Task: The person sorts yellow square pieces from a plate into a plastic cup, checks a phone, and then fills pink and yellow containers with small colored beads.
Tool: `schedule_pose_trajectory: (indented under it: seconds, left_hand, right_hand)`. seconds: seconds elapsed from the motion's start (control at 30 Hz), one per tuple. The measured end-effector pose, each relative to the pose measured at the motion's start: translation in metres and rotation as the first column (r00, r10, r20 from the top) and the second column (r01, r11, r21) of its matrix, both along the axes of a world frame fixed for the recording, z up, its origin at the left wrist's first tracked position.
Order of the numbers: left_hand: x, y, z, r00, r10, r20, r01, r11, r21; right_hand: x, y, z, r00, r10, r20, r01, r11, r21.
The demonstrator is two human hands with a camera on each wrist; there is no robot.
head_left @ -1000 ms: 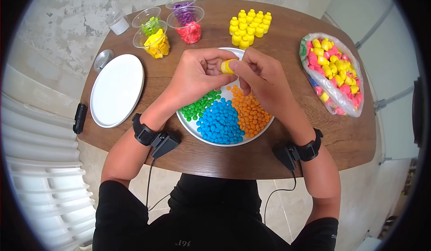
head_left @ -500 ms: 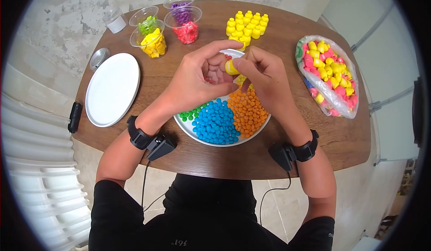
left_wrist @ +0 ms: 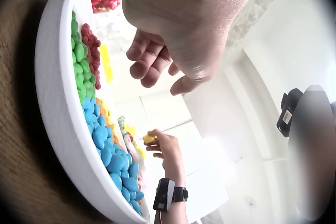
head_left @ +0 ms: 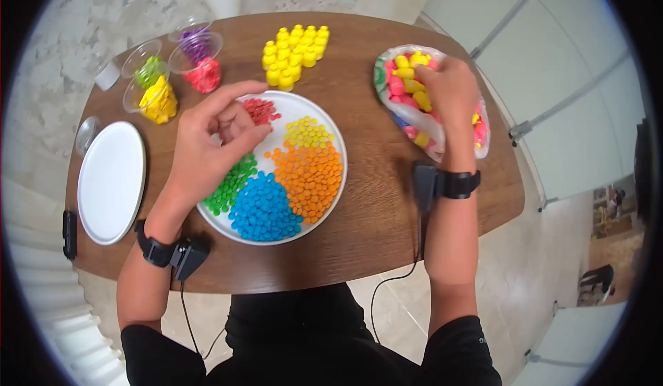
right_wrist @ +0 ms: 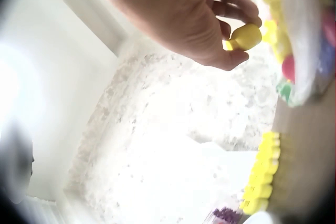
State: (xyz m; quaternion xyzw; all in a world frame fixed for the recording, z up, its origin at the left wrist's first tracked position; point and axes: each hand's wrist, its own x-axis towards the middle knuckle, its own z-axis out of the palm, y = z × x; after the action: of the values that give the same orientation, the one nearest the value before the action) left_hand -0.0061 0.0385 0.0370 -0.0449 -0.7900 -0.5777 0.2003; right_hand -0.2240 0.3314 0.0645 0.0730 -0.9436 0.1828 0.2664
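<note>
My right hand (head_left: 452, 92) is over the plastic bag (head_left: 423, 127) of small yellow and pink bottles at the right of the table. Its thumb and fingers pinch a small yellow bottle (right_wrist: 247, 37), clearest in the right wrist view. Loosely curled, my left hand (head_left: 210, 141) hovers over the left edge of a round white plate (head_left: 290, 110), with nothing seen in its fingers. Sorted by colour on that plate lie red candies (head_left: 261, 110), yellow candies (head_left: 309, 132), orange candies (head_left: 309, 179), blue candies (head_left: 266, 206) and green candies (head_left: 235, 182).
Several yellow bottles (head_left: 295, 54) stand grouped behind the plate. Clear cups at the back left hold yellow pieces (head_left: 159, 101), red pieces (head_left: 205, 75), green pieces (head_left: 147, 74) and purple pieces (head_left: 197, 41). A second white plate (head_left: 110, 186) sits far left.
My right hand has left the left hand and moved right to the bag, with a yellow bottle. The left hand stays over the plate. The head view has turned rightward.
</note>
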Motion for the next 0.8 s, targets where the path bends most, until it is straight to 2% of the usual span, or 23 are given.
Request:
schedule_pose_trajectory:
  seconds: [0.07,0.1,0.17,0.2,0.23,0.27,0.3,0.33,0.37,0.4,0.43,0.47,0.53,0.57,0.8]
  left_hand:
    - [-0.002,-0.002,-0.001,0.999,0.044,-0.022,-0.043,0.998,0.034]
    - [-0.003,-0.006,-0.002,0.998,0.057,-0.039,-0.058,0.998,-0.006]
    - [-0.004,-0.015,-0.006,0.994,0.091,-0.053,-0.095,0.993,-0.071]
    - [-0.004,-0.02,-0.006,0.993,0.109,-0.052,-0.112,0.992,-0.065]
    - [-0.005,-0.023,-0.006,0.991,0.127,-0.033,-0.13,0.984,-0.126]
    - [-0.006,-0.026,-0.007,0.989,0.144,-0.015,-0.145,0.972,-0.185]
    - [-0.007,-0.027,-0.007,0.986,0.162,-0.026,-0.164,0.965,-0.202]
    - [-0.008,-0.029,-0.008,0.985,0.169,-0.028,-0.171,0.966,-0.196]
    - [-0.009,-0.03,-0.01,0.983,0.181,-0.029,-0.183,0.958,-0.223]
    - [-0.009,-0.032,-0.011,0.981,0.191,-0.028,-0.192,0.949,-0.251]
    - [-0.009,-0.034,-0.012,0.981,0.192,-0.026,-0.193,0.95,-0.247]
    - [-0.01,-0.036,-0.013,0.98,0.194,-0.041,-0.197,0.937,-0.287]
    - [-0.01,-0.037,-0.015,0.979,0.196,-0.054,-0.203,0.925,-0.32]
    - [-0.01,-0.038,-0.016,0.98,0.188,-0.063,-0.198,0.919,-0.34]
    - [-0.013,-0.043,-0.018,0.981,0.188,-0.056,-0.194,0.888,-0.416]
  right_hand:
    - [-0.008,0.015,0.002,0.989,-0.059,0.138,0.054,0.998,0.036]
    - [-0.007,0.011,0.0,0.988,-0.025,0.151,0.021,0.999,0.033]
    - [-0.002,0.003,0.0,0.997,-0.077,0.018,0.077,0.997,0.01]
    - [-0.001,-0.004,-0.003,0.998,-0.06,0.018,0.059,0.998,0.015]
    - [0.0,-0.011,-0.007,0.986,0.077,-0.148,-0.078,0.997,-0.007]
    - [0.001,-0.018,-0.011,0.929,0.203,-0.311,-0.216,0.976,-0.007]
    - [0.006,-0.031,-0.012,0.86,0.395,-0.324,-0.427,0.904,-0.031]
    - [0.014,-0.046,-0.016,0.814,0.513,-0.271,-0.544,0.838,-0.046]
    - [0.023,-0.062,-0.025,0.757,0.599,-0.261,-0.626,0.779,-0.031]
    - [0.033,-0.073,-0.03,0.71,0.681,-0.181,-0.693,0.721,-0.005]
    - [0.039,-0.085,-0.036,0.655,0.734,-0.177,-0.736,0.673,0.07]
    - [0.044,-0.093,-0.042,0.655,0.735,-0.173,-0.736,0.673,0.072]
    - [0.05,-0.105,-0.053,0.552,0.833,-0.036,-0.824,0.551,0.133]
    - [0.052,-0.108,-0.057,0.529,0.849,0.001,-0.844,0.525,0.112]
    - [0.053,-0.11,-0.057,0.576,0.818,0.006,-0.8,0.562,0.213]
